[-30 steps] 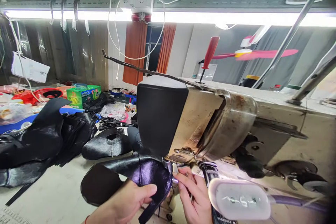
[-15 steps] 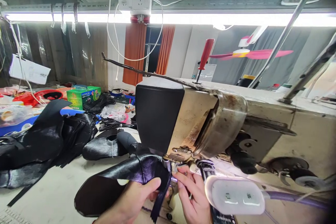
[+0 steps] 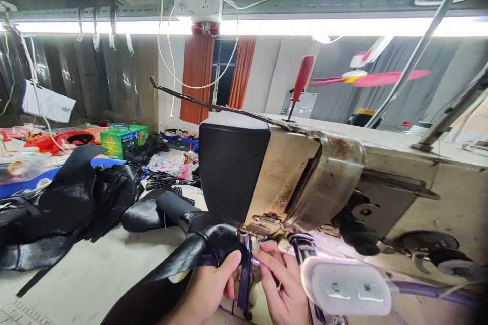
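Note:
A black leather shoe upper lies under the head of a sewing machine. My left hand grips its edge, thumb on top and fingers underneath. A narrow black strip hangs from that edge beside the left fingertips. My right hand is at the right side of the needle area, its fingers bent together close to the leather edge and a small shiny metal part. What the right fingertips pinch is hidden.
More black leather uppers are heaped on the white table at left. A lit lamp sits right of my right hand. A red screwdriver stands on the machine. Behind are a green box and a pink fan.
The upper has turned and slid under the machine head, its near end swinging down toward me. The hanging strip is now straighter. Both hands remain near the needle.

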`<state>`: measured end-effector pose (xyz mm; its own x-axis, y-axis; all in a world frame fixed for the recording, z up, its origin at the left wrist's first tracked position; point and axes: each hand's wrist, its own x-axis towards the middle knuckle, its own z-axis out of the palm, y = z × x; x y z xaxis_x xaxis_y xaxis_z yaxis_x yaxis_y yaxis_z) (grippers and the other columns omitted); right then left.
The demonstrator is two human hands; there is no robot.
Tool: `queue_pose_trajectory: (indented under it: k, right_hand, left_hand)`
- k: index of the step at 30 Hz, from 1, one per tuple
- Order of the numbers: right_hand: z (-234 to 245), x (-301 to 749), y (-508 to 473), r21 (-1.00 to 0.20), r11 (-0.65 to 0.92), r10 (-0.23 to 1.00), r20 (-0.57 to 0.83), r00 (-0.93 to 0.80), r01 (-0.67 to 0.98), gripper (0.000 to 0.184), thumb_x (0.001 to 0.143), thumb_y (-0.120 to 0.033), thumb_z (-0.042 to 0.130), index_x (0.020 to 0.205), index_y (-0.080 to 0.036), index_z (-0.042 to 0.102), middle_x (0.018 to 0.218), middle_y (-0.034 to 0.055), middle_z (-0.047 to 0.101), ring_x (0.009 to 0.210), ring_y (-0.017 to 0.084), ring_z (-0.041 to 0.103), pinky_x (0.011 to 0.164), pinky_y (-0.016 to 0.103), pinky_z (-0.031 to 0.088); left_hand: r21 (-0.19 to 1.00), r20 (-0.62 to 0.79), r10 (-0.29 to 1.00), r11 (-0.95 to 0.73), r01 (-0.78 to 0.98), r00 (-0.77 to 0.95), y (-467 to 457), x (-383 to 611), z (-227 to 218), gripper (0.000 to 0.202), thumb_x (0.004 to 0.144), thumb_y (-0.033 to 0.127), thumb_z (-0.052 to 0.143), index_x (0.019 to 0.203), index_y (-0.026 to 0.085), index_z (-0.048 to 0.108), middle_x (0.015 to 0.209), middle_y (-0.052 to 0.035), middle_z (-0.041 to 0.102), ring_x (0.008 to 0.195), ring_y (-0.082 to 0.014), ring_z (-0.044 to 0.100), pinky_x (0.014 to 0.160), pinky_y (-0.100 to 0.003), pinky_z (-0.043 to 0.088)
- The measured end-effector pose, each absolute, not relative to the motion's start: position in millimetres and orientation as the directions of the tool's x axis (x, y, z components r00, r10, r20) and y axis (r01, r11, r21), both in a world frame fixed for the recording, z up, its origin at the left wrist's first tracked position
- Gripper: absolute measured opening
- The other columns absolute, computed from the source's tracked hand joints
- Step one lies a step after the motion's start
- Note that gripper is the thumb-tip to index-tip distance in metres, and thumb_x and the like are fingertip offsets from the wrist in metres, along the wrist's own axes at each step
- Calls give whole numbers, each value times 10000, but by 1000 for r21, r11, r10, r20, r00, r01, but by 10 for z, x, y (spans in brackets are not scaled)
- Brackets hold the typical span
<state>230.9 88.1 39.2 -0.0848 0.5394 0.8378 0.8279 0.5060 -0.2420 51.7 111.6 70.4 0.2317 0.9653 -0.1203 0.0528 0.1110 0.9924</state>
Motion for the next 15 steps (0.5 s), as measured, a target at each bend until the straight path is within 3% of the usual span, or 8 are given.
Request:
queue_pose_trajectory:
  k: [6, 11, 15]
  right_hand:
    - [397, 2315, 880, -207, 521, 499, 861, -99, 828, 232, 945, -190, 505, 1106, -231, 666, 992, 109, 685, 937, 218, 694, 805, 349, 593]
    - [435, 2341, 913, -147, 506, 455, 883, -117, 850, 258, 914, -171, 527, 1111, -268, 663, 1033, 78, 697, 944, 217, 698, 798, 330, 590]
    - [512, 2382, 928, -56, 547, 402, 893, -204, 835, 239, 902, -210, 555, 1110, -266, 658, 1020, 95, 710, 902, 232, 713, 753, 319, 599]
  left_hand:
    - [983, -160, 970, 141, 116, 181, 1210, 629, 861, 639, 747, 770, 484, 369, 257, 428, 397, 15, 378, 447, -154, 405, 587, -346, 399]
    - [978, -163, 973, 138, 155, 161, 1288, 664, 970, 667, 769, 771, 491, 335, 265, 486, 389, -21, 394, 466, -201, 460, 653, -414, 429]
    - [983, -172, 975, 160, 87, 139, 1257, 649, 957, 662, 721, 792, 553, 329, 264, 484, 400, -39, 429, 494, -238, 518, 716, -472, 464]
